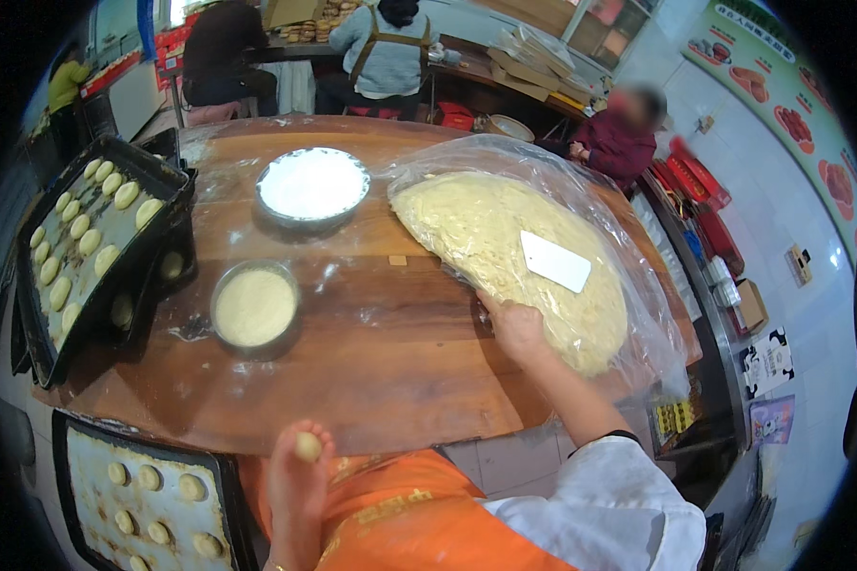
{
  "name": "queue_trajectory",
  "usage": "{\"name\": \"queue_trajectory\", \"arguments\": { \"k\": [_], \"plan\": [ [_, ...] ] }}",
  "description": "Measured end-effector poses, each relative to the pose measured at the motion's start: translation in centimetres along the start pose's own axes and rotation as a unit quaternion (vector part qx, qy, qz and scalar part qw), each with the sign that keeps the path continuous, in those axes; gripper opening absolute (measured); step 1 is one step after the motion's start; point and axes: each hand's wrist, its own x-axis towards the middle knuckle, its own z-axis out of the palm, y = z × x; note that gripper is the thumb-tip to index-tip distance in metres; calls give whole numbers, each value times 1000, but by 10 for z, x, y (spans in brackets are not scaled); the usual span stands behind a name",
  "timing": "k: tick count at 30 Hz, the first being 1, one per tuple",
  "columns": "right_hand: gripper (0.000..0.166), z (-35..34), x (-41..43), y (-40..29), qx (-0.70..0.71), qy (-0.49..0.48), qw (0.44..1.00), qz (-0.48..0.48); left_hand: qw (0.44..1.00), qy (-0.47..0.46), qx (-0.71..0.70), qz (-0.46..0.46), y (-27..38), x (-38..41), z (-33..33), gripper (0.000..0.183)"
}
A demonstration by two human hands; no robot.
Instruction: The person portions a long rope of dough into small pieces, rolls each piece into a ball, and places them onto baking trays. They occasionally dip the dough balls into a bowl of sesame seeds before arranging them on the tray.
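My left hand (pixel 298 457) is near the table's front edge, palm up, with a small ball of dough (pixel 308 447) at its fingers. To the right, my right hand (pixel 515 325) touches the near edge of a plastic sheet over a large mound of dough (pixel 471 214); what its fingertips hold is hidden. A white scraper (pixel 555 262) lies on top of the mound. A metal bowl of white flour (pixel 313 183) stands at the back, and a smaller metal bowl of pale yellow crumbly or powdery filling (pixel 256 307) stands nearer to me.
Stacked black baking trays (pixel 107 250) with dough pieces stand at the table's left. Another baking tray (pixel 93 492) with dough rounds lies low at the front left. A small tan square (pixel 398 260) lies mid-table. Several people sit or stand beyond the table; a counter (pixel 725 371) runs along the right.
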Motion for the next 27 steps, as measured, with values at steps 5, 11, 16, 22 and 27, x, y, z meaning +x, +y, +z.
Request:
{"name": "queue_trajectory", "arguments": {
  "k": [5, 11, 16, 22, 27],
  "plan": [
    [41, 1, -10, 17, -51, 166, 983, -60, 1000, -9, 18, -13, -2, 0, 6, 23],
    [16, 15, -19, 39, 43, 133, 988, -63, 999, -31, 15, -26, -4, 4, 4, 22],
    [19, -11, -23, 49, 115, 220, 969, 6, 999, -35, 22, -25, -3, 6, 3, 22],
    [44, -27, -103, 48, 74, 183, 977, 76, 999, -29, 14, -42, -9, 11, 2, 21],
    [22, 14, -137, 82, 71, 128, 981, 127, 995, -34, 48, -82, -16, 13, 14, 20]
  ]
}}
